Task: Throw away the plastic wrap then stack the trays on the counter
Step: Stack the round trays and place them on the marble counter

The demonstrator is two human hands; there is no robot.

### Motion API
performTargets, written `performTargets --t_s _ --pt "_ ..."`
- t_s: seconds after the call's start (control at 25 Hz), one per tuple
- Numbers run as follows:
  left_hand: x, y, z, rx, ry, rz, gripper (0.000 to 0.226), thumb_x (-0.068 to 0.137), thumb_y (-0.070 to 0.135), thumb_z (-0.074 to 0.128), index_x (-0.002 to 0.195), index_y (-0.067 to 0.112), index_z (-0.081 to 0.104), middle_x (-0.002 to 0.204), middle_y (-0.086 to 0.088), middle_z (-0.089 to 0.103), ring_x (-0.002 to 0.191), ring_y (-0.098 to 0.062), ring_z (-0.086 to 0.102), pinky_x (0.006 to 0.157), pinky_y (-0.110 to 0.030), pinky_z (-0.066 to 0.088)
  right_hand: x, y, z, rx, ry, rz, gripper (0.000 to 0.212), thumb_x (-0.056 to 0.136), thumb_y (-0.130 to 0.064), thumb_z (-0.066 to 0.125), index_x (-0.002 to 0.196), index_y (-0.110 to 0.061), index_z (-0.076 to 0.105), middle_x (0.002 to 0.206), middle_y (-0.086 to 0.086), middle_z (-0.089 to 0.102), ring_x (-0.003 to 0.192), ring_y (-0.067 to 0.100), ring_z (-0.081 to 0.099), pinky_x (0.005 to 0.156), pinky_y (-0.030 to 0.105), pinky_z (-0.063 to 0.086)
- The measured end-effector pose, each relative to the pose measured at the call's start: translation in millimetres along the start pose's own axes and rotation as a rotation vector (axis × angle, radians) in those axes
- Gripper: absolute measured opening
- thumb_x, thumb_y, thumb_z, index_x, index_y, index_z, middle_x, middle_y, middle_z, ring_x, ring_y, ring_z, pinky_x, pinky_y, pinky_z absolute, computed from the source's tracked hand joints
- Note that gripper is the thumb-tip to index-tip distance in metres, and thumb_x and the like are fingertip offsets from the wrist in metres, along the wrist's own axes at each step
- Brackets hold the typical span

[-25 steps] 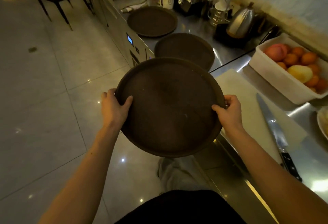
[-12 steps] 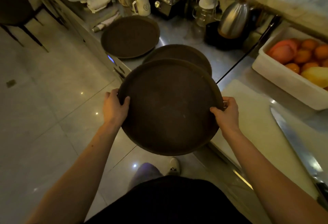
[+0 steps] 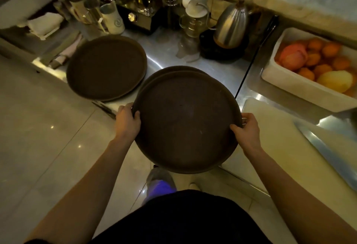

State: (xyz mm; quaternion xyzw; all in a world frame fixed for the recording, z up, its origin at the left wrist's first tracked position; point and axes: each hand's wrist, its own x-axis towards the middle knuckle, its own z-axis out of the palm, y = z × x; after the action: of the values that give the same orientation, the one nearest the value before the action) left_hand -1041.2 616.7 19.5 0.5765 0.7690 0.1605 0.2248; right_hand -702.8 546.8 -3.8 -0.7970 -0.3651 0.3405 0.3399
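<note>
I hold a round dark brown tray (image 3: 186,122) by its rim, with my left hand (image 3: 127,121) on the left edge and my right hand (image 3: 246,133) on the right edge. It hangs over a second brown tray (image 3: 174,69) that lies on the steel counter (image 3: 224,75); only that tray's far rim shows. Whether the two touch I cannot tell. A third brown tray (image 3: 106,67) lies on the counter to the left, apart from the others. No plastic wrap is visible.
A white cutting board (image 3: 280,137) with a large knife (image 3: 326,151) lies right of the trays. A white bin of fruit (image 3: 309,89) stands at the far right. A kettle (image 3: 230,25), glass carafe (image 3: 193,23), cups and a coffee machine line the back.
I have stepped closer to the counter and carried the held tray forward; it now covers nearly all of the middle tray instead of only its near edge.
</note>
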Motion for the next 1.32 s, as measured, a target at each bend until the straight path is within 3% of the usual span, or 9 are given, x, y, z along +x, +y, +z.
performTargets --t_s 0.24,0.52,0.8,1.32 --pt "95 -8 -9 0.090 -0.205 0.191 0.032 0.092 0.009 0.055 0.124 0.003 0.055 0.117 -0.023 0.055 0.108 -0.038 0.055 0.095 -0.044 0.043 6 -22 46 -0.090 0.053 0.119 0.038 0.077 -0.004 0.066 0.113 -0.010 0.053 0.098 0.007 0.061 0.089 0.027 0.062 0.064 0.029 0.051" --pt "149 -16 -1 0.156 -0.354 0.230 0.035 0.092 0.009 0.056 0.126 0.005 0.054 0.123 -0.019 0.054 0.113 -0.034 0.055 0.100 -0.043 0.044 19 -35 73 -0.289 0.029 0.181 0.032 0.080 -0.002 0.062 0.111 -0.003 0.054 0.104 0.019 0.062 0.092 0.035 0.062 0.082 0.055 0.055" --pt "154 -11 8 0.148 -0.343 0.213 0.030 0.093 0.011 0.055 0.123 0.008 0.055 0.122 -0.016 0.054 0.109 -0.031 0.058 0.097 -0.043 0.047 26 -32 78 -0.364 0.022 0.175 0.028 0.080 -0.003 0.062 0.108 -0.003 0.056 0.098 0.016 0.063 0.090 0.033 0.062 0.080 0.051 0.055" --pt "152 -6 20 0.182 -0.405 0.181 0.040 0.092 0.013 0.058 0.131 0.010 0.051 0.134 -0.015 0.043 0.109 -0.031 0.057 0.099 -0.044 0.047 27 -23 71 -0.413 0.025 0.232 0.035 0.079 -0.008 0.061 0.114 -0.006 0.057 0.107 0.018 0.063 0.095 0.035 0.062 0.083 0.049 0.054"
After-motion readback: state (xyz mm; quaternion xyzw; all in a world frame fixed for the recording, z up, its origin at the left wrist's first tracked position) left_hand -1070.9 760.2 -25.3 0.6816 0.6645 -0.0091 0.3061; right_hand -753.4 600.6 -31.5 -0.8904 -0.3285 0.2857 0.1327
